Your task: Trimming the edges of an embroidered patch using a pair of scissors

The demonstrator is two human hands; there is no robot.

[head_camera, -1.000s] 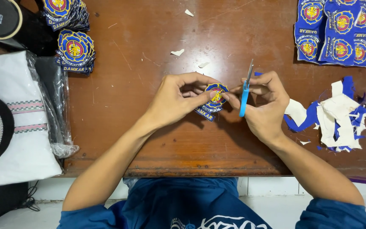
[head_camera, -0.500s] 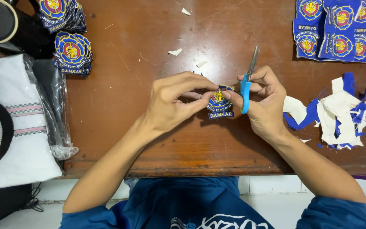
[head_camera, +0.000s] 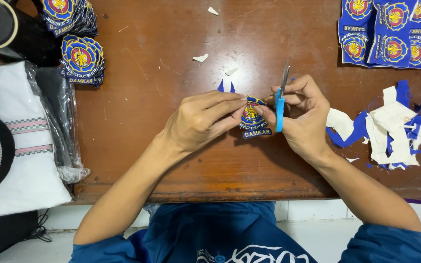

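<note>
Your two hands meet over one embroidered patch at the centre of the frame.

Your left hand (head_camera: 198,122) pinches the blue and yellow patch (head_camera: 253,119) by its left edge, above the brown table (head_camera: 147,97). Your right hand (head_camera: 303,114) grips the blue-handled scissors (head_camera: 280,100), blades pointing up, touching the patch's right side. Cut patches (head_camera: 80,56) lie stacked at upper left; blue and white scraps (head_camera: 391,129) lie at right.

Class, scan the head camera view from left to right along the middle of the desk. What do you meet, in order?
White cloth in a plastic bag → left hand → blue embroidered patch → blue-handled scissors → right hand → pile of blue and white fabric offcuts.
</note>
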